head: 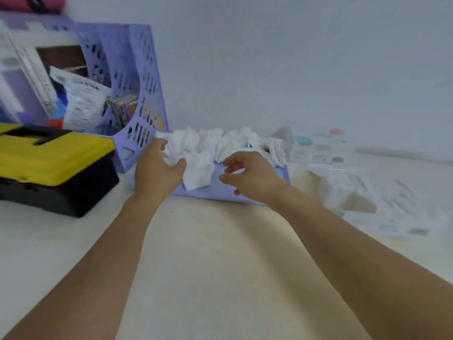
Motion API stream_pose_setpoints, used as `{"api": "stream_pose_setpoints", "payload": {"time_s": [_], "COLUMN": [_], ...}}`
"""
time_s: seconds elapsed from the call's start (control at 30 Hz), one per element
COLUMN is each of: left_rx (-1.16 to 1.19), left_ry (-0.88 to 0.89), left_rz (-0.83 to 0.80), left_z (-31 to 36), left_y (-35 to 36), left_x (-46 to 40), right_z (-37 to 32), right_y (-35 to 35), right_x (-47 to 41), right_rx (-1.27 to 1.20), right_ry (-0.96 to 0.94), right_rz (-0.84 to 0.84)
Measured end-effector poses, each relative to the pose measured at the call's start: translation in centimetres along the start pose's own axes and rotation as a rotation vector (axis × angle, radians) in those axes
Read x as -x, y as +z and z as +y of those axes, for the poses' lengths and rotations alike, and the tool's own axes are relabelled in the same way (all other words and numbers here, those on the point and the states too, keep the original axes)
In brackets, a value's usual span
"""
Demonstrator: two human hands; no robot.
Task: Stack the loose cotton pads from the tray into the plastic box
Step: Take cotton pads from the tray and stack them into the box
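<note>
A lilac tray (228,187) lies on the table ahead, heaped with several loose white cotton pads (220,143). My left hand (159,168) is at the tray's left end, its fingers and thumb curled round a bunch of pads (197,173) that hang over the front wall. My right hand (247,175) hovers over the tray's front right part with fingers loosely curled, holding nothing. A clear plastic box (326,148) with pastel marks stands to the right of the tray; the frame is blurred and its inside cannot be made out.
A yellow and black toolbox (54,165) sits at the left. Behind it stands a lilac perforated file rack (147,94) full of papers and packets. A clear printed plastic wrapper (382,200) lies on the table at the right. A white wall is close behind.
</note>
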State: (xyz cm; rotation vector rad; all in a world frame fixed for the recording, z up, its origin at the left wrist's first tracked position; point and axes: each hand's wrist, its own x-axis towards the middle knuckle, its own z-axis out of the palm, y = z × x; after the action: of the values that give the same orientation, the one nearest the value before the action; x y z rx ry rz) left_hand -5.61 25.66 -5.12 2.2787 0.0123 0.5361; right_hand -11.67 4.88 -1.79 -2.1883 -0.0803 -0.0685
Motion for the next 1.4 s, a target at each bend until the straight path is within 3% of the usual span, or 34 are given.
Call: {"api": "stream_pose_setpoints", "payload": {"time_s": [0.23,0.43,0.9,1.13,1.3,1.4], "left_rx": [-0.191,-0.383,-0.254,-0.099,0.027,0.046], "left_ry": [-0.145,-0.003,0.256,0.256,0.202,0.204], "left_rz": [-0.204,-0.309,-0.475,-0.468,-0.414,-0.403], "left_z": [-3.8,-4.0,-0.3,1.6,1.6,1.9], "left_y": [0.9,1.4,3.9,5.8,5.3,4.9], "left_x": [-2.1,-2.2,2.1,3.2,2.9,3.1], "right_z": [1.2,1.5,4.7,6.4,5.6,5.7], "right_y": [5.8,6.9,-0.1,-2.2,-0.8,-1.7], "right_x": [-7.8,-8.9,-3.0,0.2,0.6,0.5], "right_rx": [0.056,-0.109,-0.055,0.032,0.063,0.027], "right_ry": [0.045,0.022,0.08,0.119,0.153,0.183], "right_rz": [-0.092,-0.021,-0.028,0.2,0.179,0.259]}}
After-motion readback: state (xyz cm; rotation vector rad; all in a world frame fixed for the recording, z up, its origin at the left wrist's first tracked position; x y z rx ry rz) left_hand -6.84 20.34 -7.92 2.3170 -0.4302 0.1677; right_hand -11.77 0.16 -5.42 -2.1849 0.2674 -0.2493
